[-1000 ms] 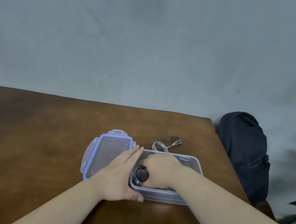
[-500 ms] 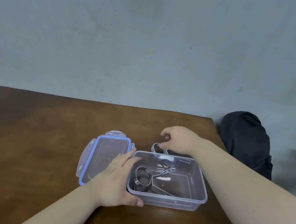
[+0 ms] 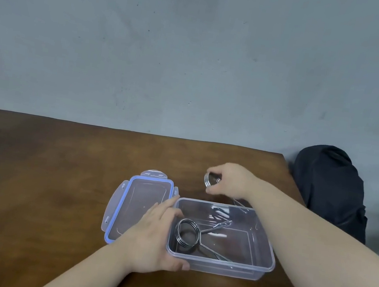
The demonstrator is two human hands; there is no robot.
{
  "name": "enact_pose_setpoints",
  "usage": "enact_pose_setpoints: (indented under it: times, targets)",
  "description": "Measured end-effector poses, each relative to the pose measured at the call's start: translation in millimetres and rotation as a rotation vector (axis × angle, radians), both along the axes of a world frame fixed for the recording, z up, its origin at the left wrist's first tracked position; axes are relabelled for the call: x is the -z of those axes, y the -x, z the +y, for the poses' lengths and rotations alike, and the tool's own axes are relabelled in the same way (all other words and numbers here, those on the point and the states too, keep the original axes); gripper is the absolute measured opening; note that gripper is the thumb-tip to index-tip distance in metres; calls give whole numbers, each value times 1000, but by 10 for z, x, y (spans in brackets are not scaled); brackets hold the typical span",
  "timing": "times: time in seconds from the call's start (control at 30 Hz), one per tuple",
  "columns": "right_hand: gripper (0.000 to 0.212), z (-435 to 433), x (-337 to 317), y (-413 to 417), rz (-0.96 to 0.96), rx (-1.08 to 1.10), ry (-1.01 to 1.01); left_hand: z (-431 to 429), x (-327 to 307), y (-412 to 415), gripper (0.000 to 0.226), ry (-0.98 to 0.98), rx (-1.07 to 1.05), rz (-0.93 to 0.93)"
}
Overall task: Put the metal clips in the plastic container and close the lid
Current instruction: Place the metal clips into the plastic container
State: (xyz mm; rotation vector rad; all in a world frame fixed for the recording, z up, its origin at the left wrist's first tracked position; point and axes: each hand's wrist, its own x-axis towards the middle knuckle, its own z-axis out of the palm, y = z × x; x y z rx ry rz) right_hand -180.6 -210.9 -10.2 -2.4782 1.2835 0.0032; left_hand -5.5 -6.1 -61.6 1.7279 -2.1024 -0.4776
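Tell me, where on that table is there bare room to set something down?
The brown wooden table lies bare left of the blue-rimmed clear lid, and along the far edge. It is crowded around the clear plastic container: left hand on its side, right hand gripping a coiled metal clip behind it.

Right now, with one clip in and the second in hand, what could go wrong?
1. The right hand pinches the second clip by its coil behind the container; its long legs may catch the far rim on entry.
2. The first clip stands on edge, so it could block the lid.
3. The left hand only braces one end; the container could slide.
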Motion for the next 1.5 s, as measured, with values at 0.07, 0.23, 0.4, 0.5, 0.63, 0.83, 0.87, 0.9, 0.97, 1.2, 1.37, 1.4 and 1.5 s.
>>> enact_pose_setpoints:
  times: [0.07, 0.23, 0.4, 0.5, 0.63, 0.83, 0.87, 0.9, 0.97, 1.2, 1.37, 1.4, 1.5]
  targets:
    - [70, 75, -238, 45, -176, 23, 28, -24, -27, 14, 91, -5, -21, 1]
    - [65, 495, -819, 87, -353, -87, 50, -160, 0, 33, 99, -15, -93, -1]
    - [67, 782, -584, 140, -53, -204, 43, -223, 31, 31, 122, -22, -102, 26]
    - [55, 805, -330, 146, 146, -202, 79, -233, 50, 23, 105, -8, -84, 43]
    - [45, 861, -165, 92, 205, -263, 123, -238, 41, 22, 98, -14, -87, 27]
    - [51, 881, -20, 82, 200, -249, 56, -257, 51, 5, 97, -35, -92, 65]
    - [53, 854, 13, 117, 210, -224, 44, -256, 52, 3, 93, -39, -95, 70]
    - [55, 824, 47, 153, 210, -200, 27, -256, 53, 3, 90, -45, -100, 75]
    - [59, 790, 101, 201, 182, -165, 5, -261, 53, 6, 89, -54, -105, 85]
    - [74, 749, 167, 256, 157, -212, 39, -268, 88, -50, 116, -67, -109, 93]
    - [35, 847, 78, 427, -5, -152, 42, -213, 137, -228, 138, -119, -155, 65]
    - [31, 896, 71, 450, -31, -162, 55, -180, 138, -269, 137, -126, -163, 12]
    - [39, 1076, 46, 460, 16, -295, 65, -64, 101, -350, 103, -101, -139, -223]
